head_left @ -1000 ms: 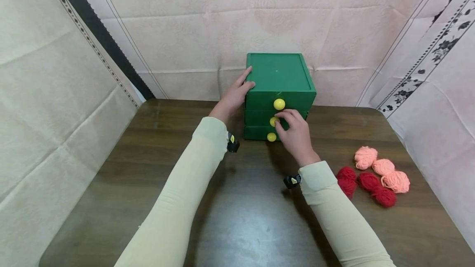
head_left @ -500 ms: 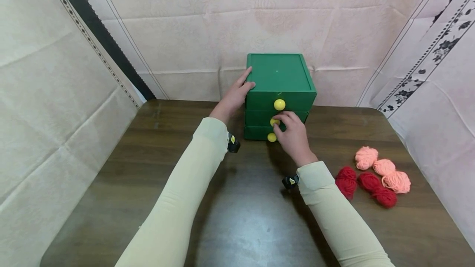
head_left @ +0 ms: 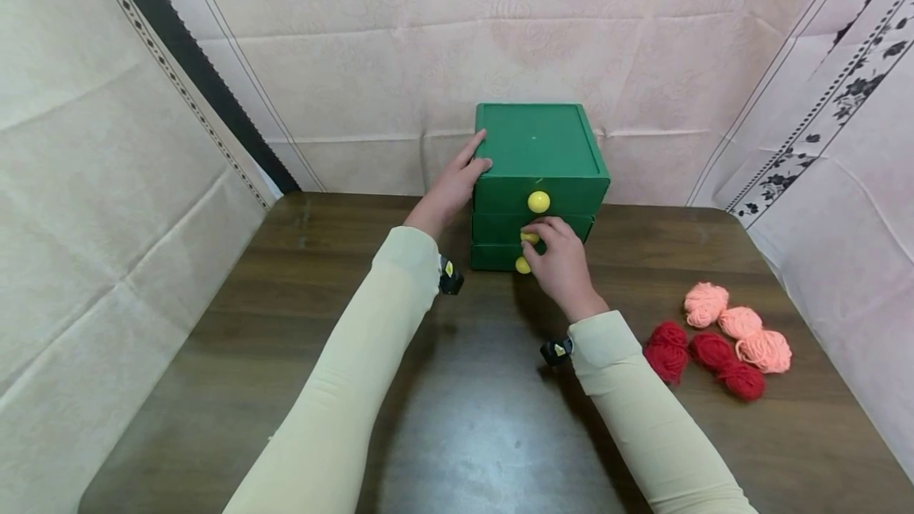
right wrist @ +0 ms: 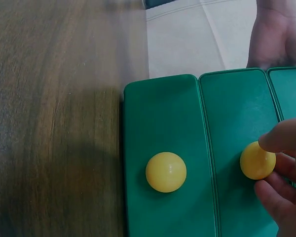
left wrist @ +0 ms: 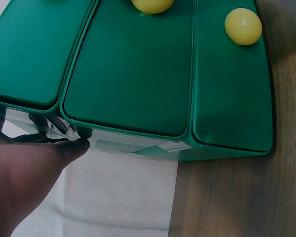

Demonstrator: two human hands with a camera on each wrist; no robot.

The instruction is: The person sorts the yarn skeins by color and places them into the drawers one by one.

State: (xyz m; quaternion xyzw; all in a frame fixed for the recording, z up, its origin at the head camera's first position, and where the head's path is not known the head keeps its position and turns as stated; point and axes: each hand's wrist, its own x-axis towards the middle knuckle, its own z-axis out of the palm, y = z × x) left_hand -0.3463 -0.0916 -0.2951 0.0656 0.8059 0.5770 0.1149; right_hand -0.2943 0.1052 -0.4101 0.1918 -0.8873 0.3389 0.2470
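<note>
A green chest (head_left: 535, 145) of three drawers stands against the back cloth, one round yellow knob on each front. My left hand (head_left: 451, 190) rests against its left side with fingers extended, thumb by the top edge. In the left wrist view, that hand (left wrist: 32, 173) lies along the clear side panel. My right hand (head_left: 564, 272) pinches the middle knob (right wrist: 254, 163) between thumb and fingers. The bottom knob (right wrist: 166, 172) sits just below the right hand, and the top knob (head_left: 539, 201) is above it. All the drawer fronts look closed.
Several small balls of yarn lie at the right of the brown wooden table (head_left: 321, 339): peach yarn (head_left: 764, 350) and red yarn (head_left: 667, 351), beside my right sleeve. Pale cloth (head_left: 343, 78) hangs behind the chest and along both sides.
My right hand has shifted slightly left, and its thumb and fingers have come closer around the middle knob. The left hand and the chest stay in place.
</note>
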